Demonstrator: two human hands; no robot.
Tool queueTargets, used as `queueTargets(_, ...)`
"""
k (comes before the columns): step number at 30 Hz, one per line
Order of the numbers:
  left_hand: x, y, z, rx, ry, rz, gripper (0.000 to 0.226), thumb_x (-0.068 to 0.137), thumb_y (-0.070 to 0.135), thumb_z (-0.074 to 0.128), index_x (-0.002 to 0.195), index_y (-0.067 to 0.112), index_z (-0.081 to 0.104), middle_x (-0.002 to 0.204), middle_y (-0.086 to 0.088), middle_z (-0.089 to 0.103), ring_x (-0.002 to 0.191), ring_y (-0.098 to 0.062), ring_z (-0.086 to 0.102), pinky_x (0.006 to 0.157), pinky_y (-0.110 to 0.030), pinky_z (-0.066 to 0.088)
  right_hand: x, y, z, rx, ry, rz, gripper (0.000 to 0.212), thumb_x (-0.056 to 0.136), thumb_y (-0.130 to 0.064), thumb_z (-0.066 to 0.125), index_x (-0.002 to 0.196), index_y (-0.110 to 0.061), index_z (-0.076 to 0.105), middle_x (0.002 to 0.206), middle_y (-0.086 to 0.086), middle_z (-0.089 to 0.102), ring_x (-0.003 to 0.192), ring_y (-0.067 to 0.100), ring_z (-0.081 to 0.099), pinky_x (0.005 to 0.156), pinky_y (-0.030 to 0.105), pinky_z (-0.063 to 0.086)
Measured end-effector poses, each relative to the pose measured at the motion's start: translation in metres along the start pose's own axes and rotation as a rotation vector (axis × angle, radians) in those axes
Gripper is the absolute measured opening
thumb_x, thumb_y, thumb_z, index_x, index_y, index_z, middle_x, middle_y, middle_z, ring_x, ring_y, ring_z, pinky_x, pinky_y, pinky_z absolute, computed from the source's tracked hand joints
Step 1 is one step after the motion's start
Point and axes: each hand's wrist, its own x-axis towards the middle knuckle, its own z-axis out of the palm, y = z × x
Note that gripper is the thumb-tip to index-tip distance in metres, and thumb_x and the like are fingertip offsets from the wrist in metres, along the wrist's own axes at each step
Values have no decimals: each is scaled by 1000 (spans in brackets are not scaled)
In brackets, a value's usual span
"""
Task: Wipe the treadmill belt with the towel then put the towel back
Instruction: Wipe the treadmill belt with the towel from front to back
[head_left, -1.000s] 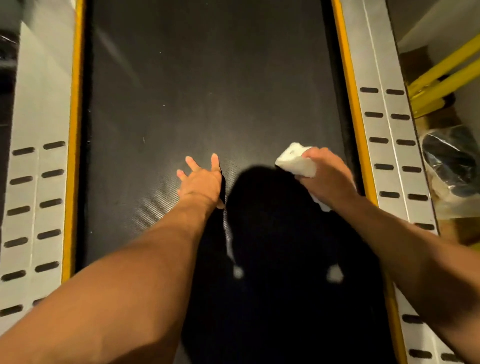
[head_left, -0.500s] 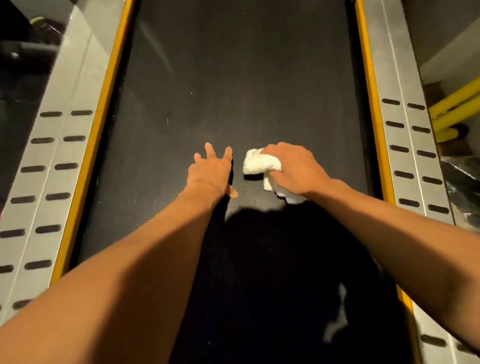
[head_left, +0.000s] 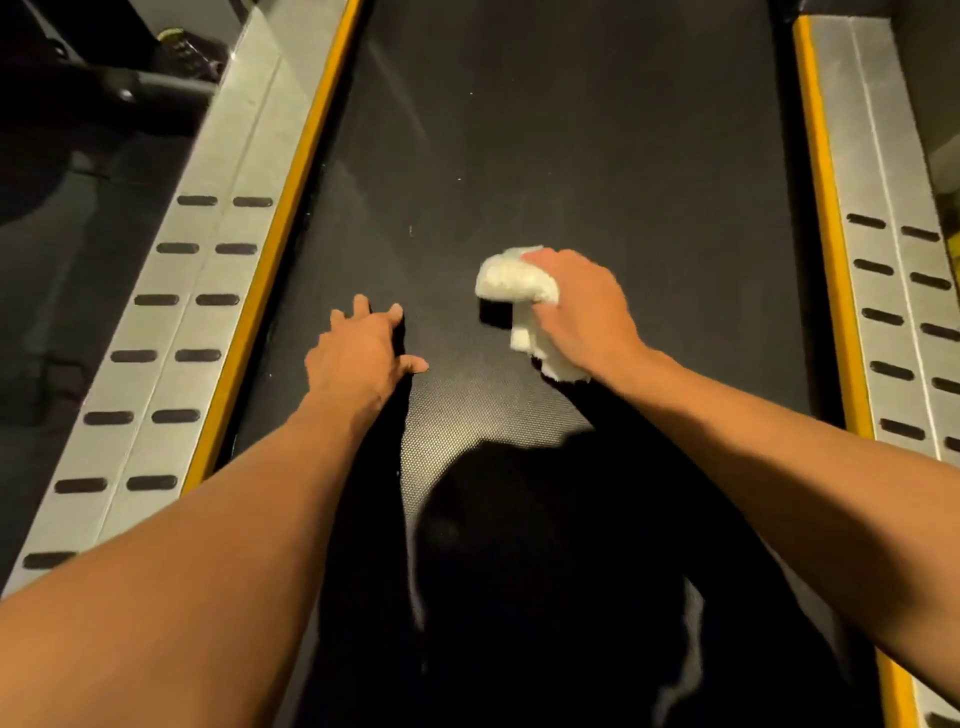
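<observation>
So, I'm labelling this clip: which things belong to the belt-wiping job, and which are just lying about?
Job: white towel, gripped by the right hand; treadmill belt; left hand, flat on the belt.
Not in use: slotted side rails; yellow edge strips; dark equipment at top left.

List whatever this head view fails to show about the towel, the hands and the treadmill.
All in the head view:
- Underside of the crumpled white towel: covered by the right hand gripping it; contact below unclear.
- Near end of the black textured belt: lost under forearms and their dark shadow.
- Dark objects beyond the grey slotted rail, upper left: too dim to identify.
- Towel's storage place: outside the frame's edges.
</observation>
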Motion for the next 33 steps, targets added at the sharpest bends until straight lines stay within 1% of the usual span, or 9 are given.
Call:
queueTargets(2,8,-4,3,-5,-44,-18,77,79,57,65,145,29,36,151,-10,29,134,-38,34,97,-53,41,16,12,6,-184,158,76,40,73,-28,49,109,-29,66,96,-2,70,86,24,68,75,33,54)
queueTargets(7,10,-6,5,49,-36,-7,74,87,55,58,150,32,27,158,-9,18,141,-37,26,99,-53,41,-31,-8,59,-149,-282,-111,30,76,-30,50,100,-37,66,88,-12,65,79,9,56,75,30,47)
queueTargets(10,6,-2,3,55,-42,2,71,89,52,57,149,30,26,156,-11,20,140,-38,26,97,-53,41,-8,-19,46,-117,-56,-143,24,75,-25,44,79,-41,62,71,-13,66,68,7,58,69,25,50)
queueTargets(13,3,-1,-1,75,-81,1,75,89,54,56,150,28,22,156,-12,17,141,-39,23,99,-53,40,17,-10,51,-61,125,-19,40,75,-19,47,106,-36,66,89,-7,70,79,19,64,70,24,52)
queueTargets(18,2,-10,-8,104,-21,63,70,87,42,63,148,35,28,152,-10,28,133,-37,38,96,-51,43,7,-18,83,-242,-146,-158,17,86,-31,49,81,-32,65,59,-13,54,60,6,52,66,27,40)
queueTargets(21,0,-6,-9,60,-30,28,74,84,48,67,147,33,31,157,-7,22,140,-36,30,98,-53,41,44,-32,44,-75,122,-58,23,88,-15,49,95,-28,66,88,-12,67,86,15,59,74,29,42)
queueTargets(25,6,-4,-8,89,-81,26,76,87,47,63,150,28,25,154,-10,21,138,-38,30,97,-50,42,117,-33,13,-114,201,64,15,84,-12,48,93,-19,58,86,-6,60,83,21,55,56,24,33)
queueTargets(30,21,-16,5,11,-117,-12,90,81,53,65,154,30,17,161,-9,14,144,-37,24,105,-51,36,164,-30,34,-182,234,173,36,89,-15,53,125,-19,57,124,10,59,115,33,54,82,33,41)
queueTargets(33,29,-21,10,-57,-159,-68,96,78,53,69,154,28,16,161,-8,14,145,-34,23,107,-51,34,149,-34,73,-327,105,1,53,85,-13,55,134,-32,53,129,8,55,118,35,51,95,43,42)
